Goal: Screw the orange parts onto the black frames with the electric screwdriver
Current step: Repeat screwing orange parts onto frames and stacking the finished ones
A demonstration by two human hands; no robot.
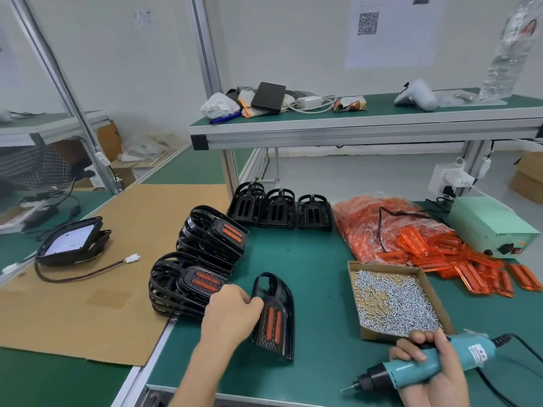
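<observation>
The left hand (232,309) grips a black frame (276,315) by its left edge, fingers curled round it; the frame stands tilted on the green bench (308,259) with an orange part (273,321) seated in it. The right hand (432,368) wraps its fingers round the teal screwdriver (411,367), bit pointing left above the bench. Finished frames (202,259) are stacked just left. Empty frames (279,208) stand behind. A screw tray (393,298) lies beside loose orange parts (458,259).
</observation>
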